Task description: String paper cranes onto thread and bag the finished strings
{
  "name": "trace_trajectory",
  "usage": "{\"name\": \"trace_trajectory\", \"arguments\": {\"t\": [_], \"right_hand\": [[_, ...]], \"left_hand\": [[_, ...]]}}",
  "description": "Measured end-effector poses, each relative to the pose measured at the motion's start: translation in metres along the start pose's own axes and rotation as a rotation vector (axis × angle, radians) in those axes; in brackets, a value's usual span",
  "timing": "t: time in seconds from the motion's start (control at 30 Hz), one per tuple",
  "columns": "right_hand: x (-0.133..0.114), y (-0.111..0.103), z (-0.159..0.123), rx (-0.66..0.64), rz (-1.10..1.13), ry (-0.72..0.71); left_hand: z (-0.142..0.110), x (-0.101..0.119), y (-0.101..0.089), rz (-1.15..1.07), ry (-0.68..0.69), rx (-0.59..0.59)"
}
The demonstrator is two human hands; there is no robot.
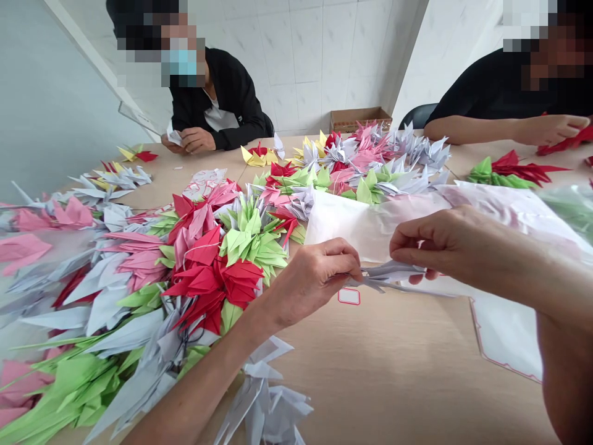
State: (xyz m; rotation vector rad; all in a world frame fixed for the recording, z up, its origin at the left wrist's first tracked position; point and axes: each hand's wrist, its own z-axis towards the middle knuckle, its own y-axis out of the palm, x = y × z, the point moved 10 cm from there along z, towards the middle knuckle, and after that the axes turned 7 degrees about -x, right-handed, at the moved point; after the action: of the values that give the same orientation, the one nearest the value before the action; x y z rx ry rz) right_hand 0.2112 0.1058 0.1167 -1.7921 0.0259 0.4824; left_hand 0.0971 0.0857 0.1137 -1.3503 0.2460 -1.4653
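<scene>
Between my two hands, just above the table, is a pale grey-blue folded paper crane (393,270). My left hand (315,278) is closed, pinching its left end between thumb and fingers. At the other end my right hand (428,244) is closed on the paper too, its fingertips partly hiding it. A small white label with a red border (349,296) lies on the table below the left hand. Behind the hands lies a white translucent plastic bag (345,225). Red paper cranes (217,278) are bunched left of my left hand.
Heaps of green (69,383), pink and pale grey cranes cover the table's left side and back. Pale cranes (264,395) lie by my left forearm. A red-edged white sheet (509,340) lies at right. Across the table, a person (217,93) holds white paper; another person (491,93) sits at right.
</scene>
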Motion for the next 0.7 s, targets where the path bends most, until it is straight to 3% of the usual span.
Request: {"name": "trace_trajectory", "arguments": {"t": [0.27,0.4,0.7], "right_hand": [[-0.006,-0.002,0.000,0.002,-0.021,0.073],[-0.006,0.003,0.003,-0.022,-0.001,0.036],[0.004,0.024,0.015,-0.201,0.244,0.012]], "left_hand": [[0.000,-0.005,-0.001,-0.043,-0.043,-0.007],[0.001,-0.009,0.002,-0.097,-0.080,-0.053],[-0.004,-0.033,0.013,-0.462,-0.280,-0.097]]}}
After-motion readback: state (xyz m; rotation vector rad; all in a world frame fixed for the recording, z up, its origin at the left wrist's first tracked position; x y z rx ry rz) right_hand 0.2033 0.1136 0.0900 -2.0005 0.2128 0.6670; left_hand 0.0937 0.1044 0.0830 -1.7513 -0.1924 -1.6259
